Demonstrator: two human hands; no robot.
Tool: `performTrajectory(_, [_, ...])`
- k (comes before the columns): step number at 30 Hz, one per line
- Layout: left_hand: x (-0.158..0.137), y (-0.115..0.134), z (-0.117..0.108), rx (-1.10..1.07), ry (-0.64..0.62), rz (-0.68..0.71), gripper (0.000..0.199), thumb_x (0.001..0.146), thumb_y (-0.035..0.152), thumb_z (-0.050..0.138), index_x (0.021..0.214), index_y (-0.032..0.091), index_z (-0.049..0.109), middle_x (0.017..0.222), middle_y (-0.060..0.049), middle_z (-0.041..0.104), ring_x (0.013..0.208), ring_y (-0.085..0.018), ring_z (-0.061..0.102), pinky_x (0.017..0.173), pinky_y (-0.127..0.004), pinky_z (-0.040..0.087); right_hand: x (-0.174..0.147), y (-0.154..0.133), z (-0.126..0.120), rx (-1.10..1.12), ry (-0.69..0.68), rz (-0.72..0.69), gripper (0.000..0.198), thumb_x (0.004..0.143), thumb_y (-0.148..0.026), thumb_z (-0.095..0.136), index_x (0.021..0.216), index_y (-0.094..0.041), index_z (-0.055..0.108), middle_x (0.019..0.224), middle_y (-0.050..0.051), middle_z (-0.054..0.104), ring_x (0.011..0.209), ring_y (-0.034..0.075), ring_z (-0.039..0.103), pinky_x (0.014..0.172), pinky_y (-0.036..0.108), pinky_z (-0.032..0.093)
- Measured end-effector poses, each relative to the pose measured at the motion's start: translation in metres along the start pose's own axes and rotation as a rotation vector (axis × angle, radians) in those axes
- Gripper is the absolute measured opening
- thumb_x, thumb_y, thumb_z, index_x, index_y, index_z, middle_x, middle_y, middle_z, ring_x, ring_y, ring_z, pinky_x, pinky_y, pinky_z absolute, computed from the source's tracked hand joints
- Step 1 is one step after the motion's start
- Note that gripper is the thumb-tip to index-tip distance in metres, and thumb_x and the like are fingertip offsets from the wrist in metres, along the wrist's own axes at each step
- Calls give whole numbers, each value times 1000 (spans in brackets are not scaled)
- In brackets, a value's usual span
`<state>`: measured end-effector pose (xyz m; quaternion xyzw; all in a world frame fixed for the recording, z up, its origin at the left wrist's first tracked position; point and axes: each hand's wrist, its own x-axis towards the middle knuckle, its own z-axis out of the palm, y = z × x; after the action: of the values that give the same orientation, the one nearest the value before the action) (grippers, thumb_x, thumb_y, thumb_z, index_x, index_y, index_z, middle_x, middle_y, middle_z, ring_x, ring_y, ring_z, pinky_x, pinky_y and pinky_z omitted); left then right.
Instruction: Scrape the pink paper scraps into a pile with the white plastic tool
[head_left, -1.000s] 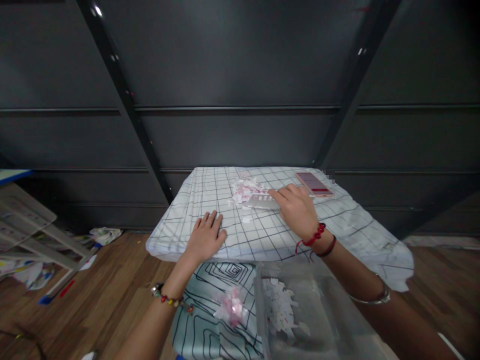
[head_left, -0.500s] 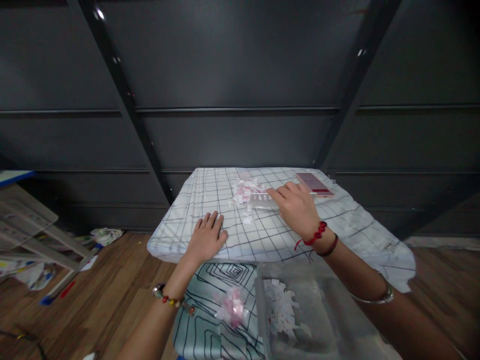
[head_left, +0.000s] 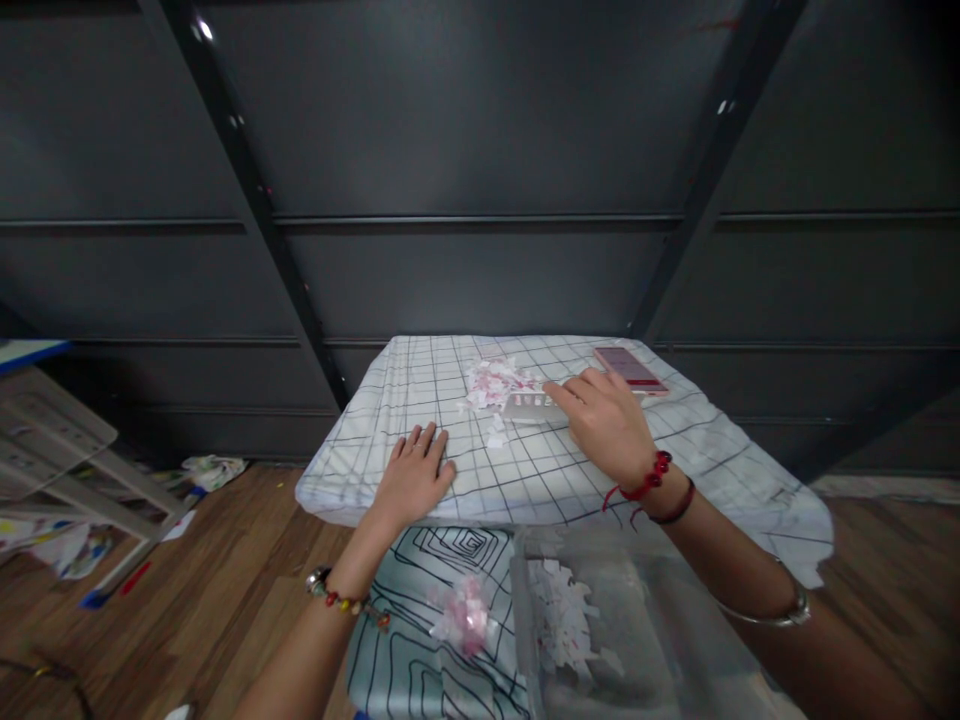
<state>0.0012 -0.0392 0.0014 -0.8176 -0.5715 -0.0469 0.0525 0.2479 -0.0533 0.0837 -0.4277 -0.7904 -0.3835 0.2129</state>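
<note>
My left hand [head_left: 416, 475] lies flat on the checked white cloth [head_left: 360, 460], fingers spread, holding nothing. My right hand [head_left: 604, 420] is closed on the right end of a translucent plastic piece with a row of slots [head_left: 529, 405]; whether it is a small tray or basket I cannot tell. Its left end lies close against a pile of pink and white paper scraps [head_left: 495, 380]. A few loose white scraps [head_left: 496, 432] rest on the cloth just in front of it. The fingertips of the right hand are partly hidden.
A pink phone-like object [head_left: 631, 370] lies behind my right hand. Below the cloth's front edge stand a clear plastic bin [head_left: 645, 640] with white paper pieces [head_left: 562, 615] and a patterned stool [head_left: 405, 650] bearing a crumpled pink bundle [head_left: 469, 615]. A dark panelled wall [head_left: 480, 280] rises behind.
My right hand has shifted slightly right, and the slotted plastic piece has moved a little that way with it. My left hand stays in place.
</note>
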Motion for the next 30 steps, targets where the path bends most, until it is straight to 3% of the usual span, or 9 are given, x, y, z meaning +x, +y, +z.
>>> performTrajectory(10, [0, -1, 2, 11, 27, 11, 49, 90, 35, 33, 133, 12, 38, 140, -12, 33, 129, -29, 26, 103, -43, 23, -3, -1, 7, 24, -120, 39, 25, 77, -3, 44, 90, -13, 63, 68, 4, 59, 74, 19, 40, 63, 32, 22])
performTrajectory(30, [0, -1, 1, -25, 15, 4, 50, 90, 36, 31, 133, 12, 38, 140, -12, 32, 129, -29, 25, 103, -44, 22, -4, 1, 6, -6, -118, 85, 28, 76, -3, 43, 93, -13, 63, 71, 6, 61, 74, 20, 41, 64, 32, 23])
